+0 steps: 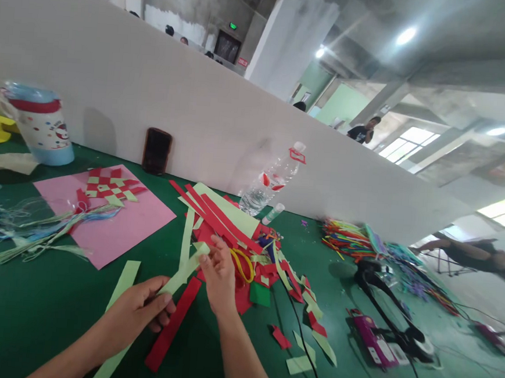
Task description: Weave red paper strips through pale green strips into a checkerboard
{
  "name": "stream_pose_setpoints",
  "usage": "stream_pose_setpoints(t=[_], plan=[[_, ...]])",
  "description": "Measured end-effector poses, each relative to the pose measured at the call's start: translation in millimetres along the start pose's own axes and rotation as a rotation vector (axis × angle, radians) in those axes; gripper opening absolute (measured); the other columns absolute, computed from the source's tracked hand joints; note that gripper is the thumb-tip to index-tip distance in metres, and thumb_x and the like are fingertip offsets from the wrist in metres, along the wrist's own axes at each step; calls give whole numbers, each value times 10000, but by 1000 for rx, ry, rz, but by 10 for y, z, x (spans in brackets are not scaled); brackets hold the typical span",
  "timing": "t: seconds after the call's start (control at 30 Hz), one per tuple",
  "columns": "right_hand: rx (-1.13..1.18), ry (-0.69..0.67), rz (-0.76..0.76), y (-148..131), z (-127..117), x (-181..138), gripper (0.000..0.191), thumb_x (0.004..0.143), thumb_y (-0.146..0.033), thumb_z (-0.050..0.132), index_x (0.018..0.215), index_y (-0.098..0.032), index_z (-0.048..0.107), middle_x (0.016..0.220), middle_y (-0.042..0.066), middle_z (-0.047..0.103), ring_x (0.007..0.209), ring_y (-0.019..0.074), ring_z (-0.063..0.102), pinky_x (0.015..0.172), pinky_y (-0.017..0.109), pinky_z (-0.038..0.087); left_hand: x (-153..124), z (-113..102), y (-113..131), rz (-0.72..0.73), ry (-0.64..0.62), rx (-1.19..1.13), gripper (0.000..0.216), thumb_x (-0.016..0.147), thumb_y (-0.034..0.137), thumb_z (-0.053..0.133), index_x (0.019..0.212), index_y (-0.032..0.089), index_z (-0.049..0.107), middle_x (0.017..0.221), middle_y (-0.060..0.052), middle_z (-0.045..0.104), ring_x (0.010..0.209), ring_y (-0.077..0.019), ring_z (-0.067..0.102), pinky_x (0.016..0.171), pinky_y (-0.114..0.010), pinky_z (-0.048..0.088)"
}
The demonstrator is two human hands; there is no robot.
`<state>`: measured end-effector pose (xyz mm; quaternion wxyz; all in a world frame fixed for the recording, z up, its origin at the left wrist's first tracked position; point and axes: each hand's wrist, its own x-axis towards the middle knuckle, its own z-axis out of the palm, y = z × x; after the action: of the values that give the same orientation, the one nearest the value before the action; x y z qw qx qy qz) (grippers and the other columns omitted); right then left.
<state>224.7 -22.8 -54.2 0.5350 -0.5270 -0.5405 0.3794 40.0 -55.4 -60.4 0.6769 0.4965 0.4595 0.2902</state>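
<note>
A pale green paper strip (183, 274) is stretched between my two hands. My left hand (149, 306) pinches its lower part, and my right hand (220, 271) grips the folded-looking upper end between thumb and fingers. Below them a red paper strip (175, 322) lies on the green table, with another pale green strip (123, 283) to the left. Just beyond my right hand are red strips (222, 214) on a pale green sheet, and the yellow handle of what look like scissors (249, 266). A red-and-green woven paper piece (113, 187) rests on a pink sheet (115, 236).
Along the white partition stand a tumbler (42, 129), a phone (156, 150), a plastic bottle (270, 181) and a glue stick (273, 214). Paper scraps (307, 301), a black cable, a purple box (369, 338) and colourful pipe cleaners (349, 237) lie right; tasselled cords (43, 236) lie left.
</note>
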Motion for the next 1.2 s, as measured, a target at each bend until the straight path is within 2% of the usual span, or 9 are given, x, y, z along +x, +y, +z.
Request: stream_pose_setpoints(t=[0.13, 0.2, 0.27, 0.37, 0.5, 0.7, 0.87, 1.07, 1.2], plan=[[378, -161, 218, -38, 140, -71, 888, 752, -568, 773, 1456, -219, 358, 1151, 103, 664, 807, 176, 669, 648, 288, 551, -40, -1, 67, -16, 45, -171, 487, 778, 604, 699, 1067, 227, 593, 829, -8, 700, 698, -167, 651, 629, -281, 535], [394, -264, 257, -70, 200, -126, 825, 744, -593, 771, 1399, -209, 448, 1045, 70, 698, 785, 172, 672, 658, 280, 541, -58, -13, 102, -15, 61, -224, 533, 755, 627, 718, 1088, 231, 590, 842, -3, 693, 713, -160, 647, 651, -279, 539], [337, -322, 240, -91, 238, -174, 599, 778, -586, 737, 1214, -192, 624, 903, 36, 714, 772, 175, 670, 686, 284, 539, -69, -13, 120, -22, 52, -252, 557, 720, 636, 749, 1066, 226, 602, 828, 3, 686, 692, -153, 636, 637, -274, 535], [123, -195, 97, -77, 227, -199, 309, 852, -471, 679, 942, -183, 744, 823, 35, 723, 756, 183, 671, 686, 288, 543, -89, 22, 131, -85, -4, -297, 549, 703, 618, 778, 1046, 220, 618, 798, 4, 690, 651, -145, 620, 623, -276, 529], [-105, 2, -160, -41, 93, -136, 200, 890, -285, 607, 987, -229, 773, 936, 67, 752, 878, 219, 689, 805, 356, 557, -153, 76, 210, -263, -84, -490, 534, 754, 639, 720, 1075, 220, 641, 890, -38, 725, 707, -180, 660, 672, -325, 555], [-503, -137, -574, -81, -20, -61, 321, 979, -220, 477, 1047, -314, 777, 1035, 65, 756, 956, 219, 664, 841, 391, 569, -214, 37, 333, -315, -291, -671, 534, 825, 658, 622, 1075, 188, 672, 811, -64, 718, 692, -208, 682, 649, -337, 563], [-603, -172, -687, -103, -1, -102, 320, 1004, -212, 482, 1085, -323, 770, 1081, 68, 743, 997, 218, 644, 854, 375, 565, -195, 8, 268, -275, -199, -674, 358, 777, 409, 799, 1033, 206, 655, 913, -29, 706, 722, -161, 681, 657, -300, 572], [-471, -225, -647, -137, 26, -137, 360, 959, -168, 474, 1154, -334, 727, 1172, 71, 707, 1081, 235, 621, 928, 439, 533, -161, 36, 236, -250, -29, -591, 589, 698, 442, 855, 1176, 232, 583, 848, 10, 690, 648, -135, 679, 631, -276, 569], [-144, -92, -273, -137, 57, -141, 334, 997, -317, 456, 1262, -239, 644, 1147, 110, 694, 985, 220, 653, 793, 357, 565, -150, 20, 221, -227, 30, -537, 794, 672, 462, 865, 1333, 257, 477, 899, -17, 720, 799, -209, 729, 757, -347, 595]])
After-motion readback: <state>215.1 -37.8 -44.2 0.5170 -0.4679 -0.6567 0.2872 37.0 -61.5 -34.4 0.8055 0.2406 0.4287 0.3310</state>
